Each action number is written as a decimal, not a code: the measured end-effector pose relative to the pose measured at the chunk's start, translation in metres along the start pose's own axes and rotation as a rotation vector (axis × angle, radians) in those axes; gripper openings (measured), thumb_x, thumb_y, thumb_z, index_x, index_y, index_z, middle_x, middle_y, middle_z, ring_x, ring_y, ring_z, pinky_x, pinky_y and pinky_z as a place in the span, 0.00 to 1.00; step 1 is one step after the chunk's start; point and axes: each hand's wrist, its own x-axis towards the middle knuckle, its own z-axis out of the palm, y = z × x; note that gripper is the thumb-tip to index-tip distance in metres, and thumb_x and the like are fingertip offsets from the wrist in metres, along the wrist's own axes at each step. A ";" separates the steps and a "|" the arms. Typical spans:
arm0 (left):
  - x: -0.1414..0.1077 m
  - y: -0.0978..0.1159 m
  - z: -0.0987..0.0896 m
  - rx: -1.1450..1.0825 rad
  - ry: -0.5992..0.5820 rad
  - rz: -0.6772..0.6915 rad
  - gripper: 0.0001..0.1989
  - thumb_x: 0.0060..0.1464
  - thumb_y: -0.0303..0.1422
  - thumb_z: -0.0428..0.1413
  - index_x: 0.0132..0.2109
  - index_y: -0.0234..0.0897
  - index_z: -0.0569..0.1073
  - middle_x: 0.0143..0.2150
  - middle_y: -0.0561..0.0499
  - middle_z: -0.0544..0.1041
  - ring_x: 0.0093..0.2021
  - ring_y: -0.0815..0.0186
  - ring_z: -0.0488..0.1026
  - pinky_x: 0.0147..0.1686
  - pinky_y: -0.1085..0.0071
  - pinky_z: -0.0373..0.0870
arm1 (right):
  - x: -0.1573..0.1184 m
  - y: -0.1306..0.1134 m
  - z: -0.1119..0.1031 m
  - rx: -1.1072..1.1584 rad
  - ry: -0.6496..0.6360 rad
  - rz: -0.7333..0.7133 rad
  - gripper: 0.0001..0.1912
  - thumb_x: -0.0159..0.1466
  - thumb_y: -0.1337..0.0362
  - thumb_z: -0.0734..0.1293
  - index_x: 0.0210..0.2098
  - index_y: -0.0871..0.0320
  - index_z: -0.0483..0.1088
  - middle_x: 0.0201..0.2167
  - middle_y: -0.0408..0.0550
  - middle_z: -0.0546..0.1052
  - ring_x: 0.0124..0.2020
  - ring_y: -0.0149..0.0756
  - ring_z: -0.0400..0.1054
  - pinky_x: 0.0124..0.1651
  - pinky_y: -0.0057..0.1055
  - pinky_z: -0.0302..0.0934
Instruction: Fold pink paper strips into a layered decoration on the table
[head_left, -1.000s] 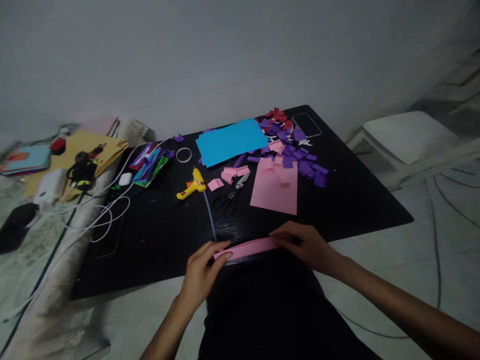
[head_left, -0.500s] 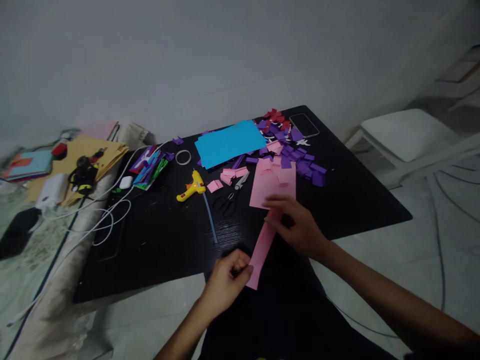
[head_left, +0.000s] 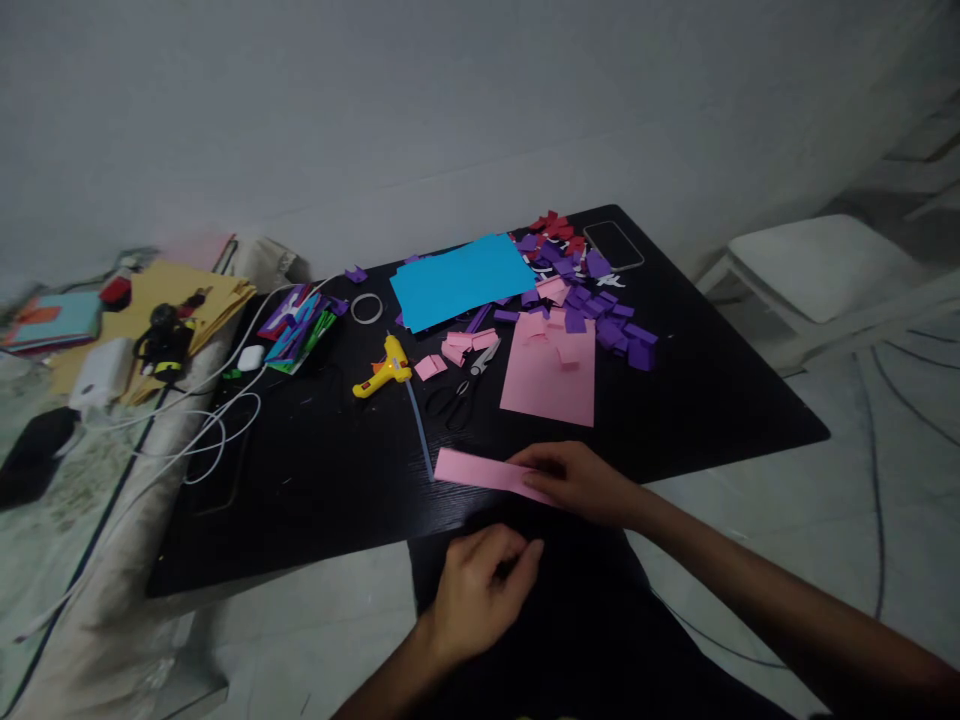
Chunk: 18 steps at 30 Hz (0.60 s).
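Observation:
A pink paper strip (head_left: 476,470) lies nearly crosswise over the front edge of the black table, its right end pinched in my right hand (head_left: 574,482). Below it, over my lap, my left hand (head_left: 487,585) is apart from the strip, fingers curled and thumb out; whether anything small is between them is hidden. Behind my right hand lies a pink sheet (head_left: 549,385) with folded pink pieces on it. Black-handled scissors (head_left: 456,400) and a yellow glue gun (head_left: 384,368) with a translucent glue stick (head_left: 418,425) rest to the left.
Blue sheets (head_left: 465,280) lie at the back, beside heaps of purple pieces (head_left: 611,325) and red pieces (head_left: 555,225). A phone-shaped object (head_left: 613,245) is at the far corner. White cables (head_left: 217,425) cross the left side. A white stool (head_left: 817,265) stands right.
The pink strip has turned from slanting toward me to nearly crosswise. My left hand has let go of it. My right hand has come down nearer the table's front edge, still holding the strip.

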 end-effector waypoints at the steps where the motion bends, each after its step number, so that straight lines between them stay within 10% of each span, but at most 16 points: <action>1: -0.001 0.000 -0.008 0.052 0.014 0.124 0.12 0.66 0.31 0.56 0.32 0.40 0.74 0.23 0.53 0.74 0.22 0.67 0.72 0.24 0.68 0.70 | 0.002 -0.001 -0.004 -0.069 -0.010 -0.039 0.12 0.67 0.68 0.68 0.48 0.55 0.81 0.45 0.49 0.84 0.46 0.41 0.79 0.51 0.37 0.70; 8: 0.005 -0.028 -0.038 0.398 0.012 0.256 0.13 0.65 0.29 0.59 0.55 0.40 0.77 0.54 0.42 0.80 0.54 0.55 0.77 0.54 0.57 0.76 | 0.012 -0.001 -0.002 -0.278 -0.239 -0.210 0.19 0.67 0.71 0.71 0.56 0.53 0.78 0.45 0.48 0.84 0.44 0.38 0.80 0.49 0.33 0.70; 18: -0.005 -0.059 -0.030 0.376 -0.008 0.311 0.15 0.67 0.26 0.56 0.57 0.42 0.78 0.58 0.44 0.80 0.60 0.55 0.76 0.62 0.51 0.73 | -0.032 0.027 0.029 -0.664 0.128 -0.547 0.10 0.68 0.69 0.69 0.49 0.57 0.78 0.50 0.54 0.81 0.55 0.47 0.72 0.56 0.48 0.69</action>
